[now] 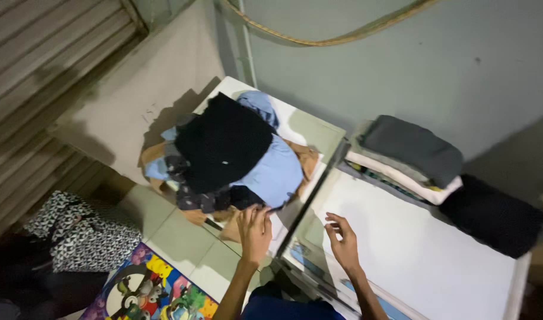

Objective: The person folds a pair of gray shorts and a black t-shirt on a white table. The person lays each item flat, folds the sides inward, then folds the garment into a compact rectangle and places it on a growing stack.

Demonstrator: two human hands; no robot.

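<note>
Hands working at the laundry heap.
Left hand (255,231) is pinching the clothes pile (230,151); right hand (344,242) is hovering, fingers apart, over the white desk (437,261), holding nothing.

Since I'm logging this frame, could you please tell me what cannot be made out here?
- Head view: the left hand reaches the clothes pile; its grip is hidden by its own back.
- Lower garments: buried under the black top.
- Folded stack: item count unclear.
- Forearms: cut off by the bottom edge.
</note>
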